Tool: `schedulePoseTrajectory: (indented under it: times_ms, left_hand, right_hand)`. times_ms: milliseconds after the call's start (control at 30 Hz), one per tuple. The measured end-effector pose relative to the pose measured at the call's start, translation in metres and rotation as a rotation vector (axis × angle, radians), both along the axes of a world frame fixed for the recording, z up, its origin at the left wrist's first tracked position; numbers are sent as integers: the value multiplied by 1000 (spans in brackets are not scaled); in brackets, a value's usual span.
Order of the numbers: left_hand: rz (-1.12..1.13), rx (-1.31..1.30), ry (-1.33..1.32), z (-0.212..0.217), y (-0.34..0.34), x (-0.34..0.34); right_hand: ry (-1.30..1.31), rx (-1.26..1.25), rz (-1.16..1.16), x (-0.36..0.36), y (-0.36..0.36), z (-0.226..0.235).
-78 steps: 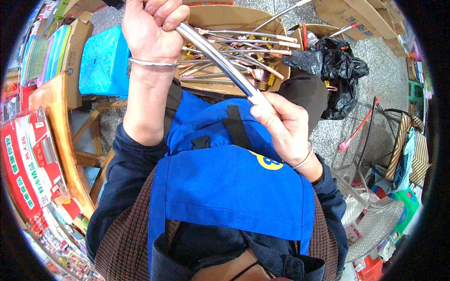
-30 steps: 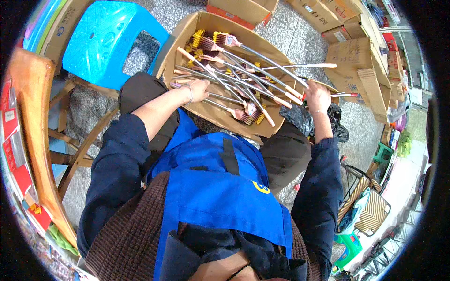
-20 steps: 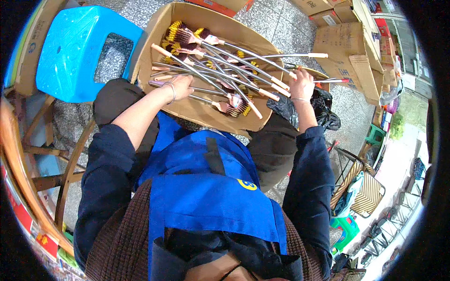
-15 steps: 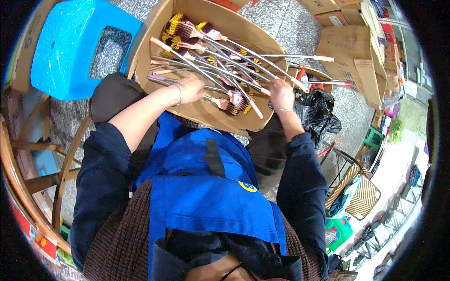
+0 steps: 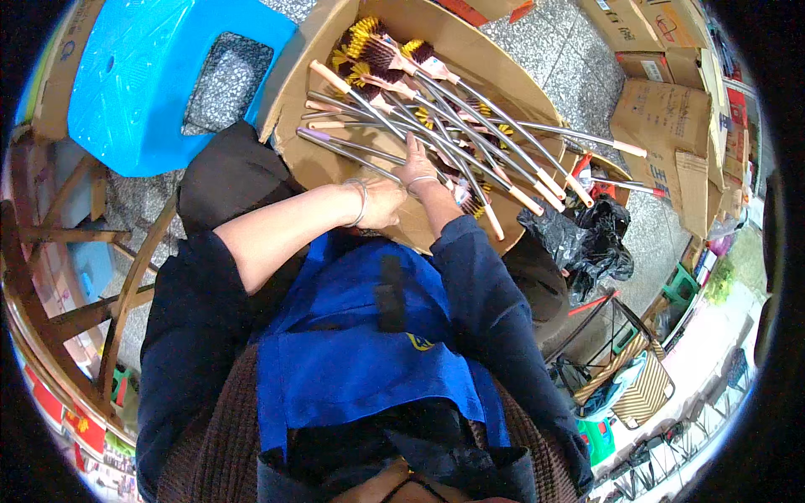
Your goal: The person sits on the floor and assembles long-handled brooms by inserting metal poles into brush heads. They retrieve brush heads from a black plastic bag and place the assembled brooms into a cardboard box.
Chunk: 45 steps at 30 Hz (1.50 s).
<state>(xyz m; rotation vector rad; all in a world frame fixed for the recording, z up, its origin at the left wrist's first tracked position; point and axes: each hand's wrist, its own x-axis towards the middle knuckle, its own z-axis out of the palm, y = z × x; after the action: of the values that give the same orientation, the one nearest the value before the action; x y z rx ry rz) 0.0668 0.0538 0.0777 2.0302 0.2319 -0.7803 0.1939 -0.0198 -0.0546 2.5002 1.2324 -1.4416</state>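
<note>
Brushes: long metal-handled brushes [image 5: 453, 126] lie in a heap inside an open cardboard box [image 5: 495, 59], bristle heads yellow and brown at the far end, handle tips toward the person.
Apron: blue apron [image 5: 369, 335] nearest the camera, over dark sleeves.
Left hand: left hand [image 5: 379, 201], bangle at the wrist, rests at the box's near edge just under a silver handle; how far its grip is closed cannot be told.
Right hand: right hand [image 5: 417, 163] lies on the handles with fingers spread among them, grip loose, nothing clearly clasped.
Bag: black plastic bag [image 5: 583, 239] right of the box.
Stool: blue plastic stool [image 5: 142, 75] left of the box.
Beyond: more cardboard boxes [image 5: 671, 126] on the stone floor.
</note>
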Motion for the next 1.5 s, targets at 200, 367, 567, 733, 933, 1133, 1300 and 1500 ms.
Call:
schedulePoseTrajectory:
  times_ms: [200,367,567,733,933,1133,1300,1500]
  left_hand:
    - [-140,-57,33,7,-1,3]
    - [-246,-99,-1,4,-8,1]
    - [-330,-63,-66,2,-14,4]
    - [-256,-90,-60,4,-13,5]
    - [-251,-77,-65,4,-11,5]
    - [-205,-86,-134,0,-6,4]
    - [-222,-78,-183,-7,-2,3]
    - [-182,8,-95,-25,8,0]
  right_hand:
    - [-273,9,-16,-3,-3,21]
    - [-287,172,-224,53,-16,107]
    - [346,825,-902,111,-12,232]
    - [669,921,-1168,128,3,247]
    - [866,1017,-1341,132,26,189]
    - [904,433,-1359,121,28,152]
    - [970,469,-1042,124,-43,187]
    - [256,769,-1247,141,-177,255]
